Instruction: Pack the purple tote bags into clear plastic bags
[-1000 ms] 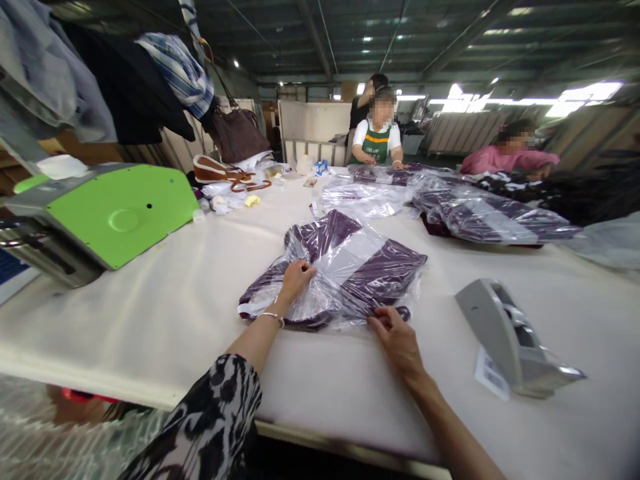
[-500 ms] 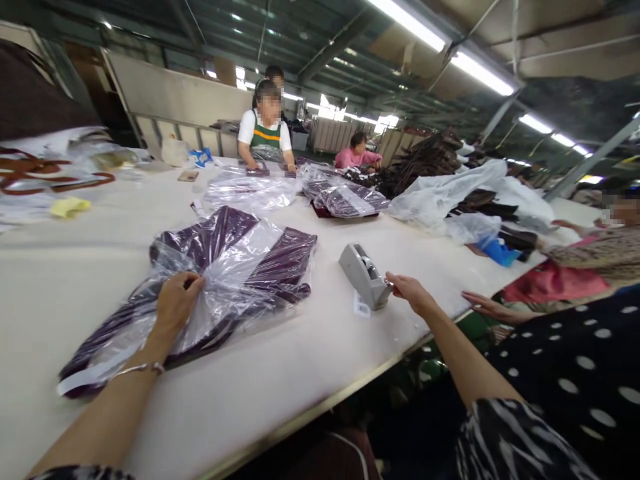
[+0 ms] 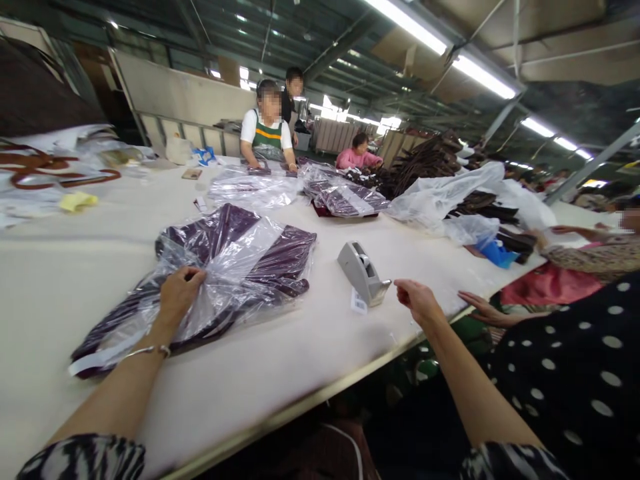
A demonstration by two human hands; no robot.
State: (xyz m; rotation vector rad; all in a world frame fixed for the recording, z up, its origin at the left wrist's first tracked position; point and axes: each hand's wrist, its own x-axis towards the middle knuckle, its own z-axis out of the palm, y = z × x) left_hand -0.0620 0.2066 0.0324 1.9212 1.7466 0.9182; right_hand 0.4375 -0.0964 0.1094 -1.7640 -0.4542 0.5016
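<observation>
A dark purple garment in a clear plastic bag (image 3: 240, 260) lies on the white table in front of me. My left hand (image 3: 181, 291) is closed on the bag, pinching gathered plastic near its middle. To the right stands a grey tape dispenser (image 3: 361, 270) with a toothed metal edge. Just right of that edge is my right hand (image 3: 417, 300), its fingers pinched together and apart from the dispenser. Whatever those fingertips hold, if anything, is too thin to make out. A small barcode label (image 3: 358, 301) lies beside the dispenser, partly beneath it.
More bagged purple garments (image 3: 350, 197) lie farther back, near a person in a green apron (image 3: 267, 137). Sheets of white plastic (image 3: 445, 193) and dark brown pieces are heaped at right. A co-worker's hand (image 3: 483, 308) rests at the right table edge. Yellow paper (image 3: 79, 202) lies left.
My right hand has moved slightly right, away from the dispenser's toothed edge. My left hand keeps its pinch on the bag. A person behind the apron wearer has come more into view.
</observation>
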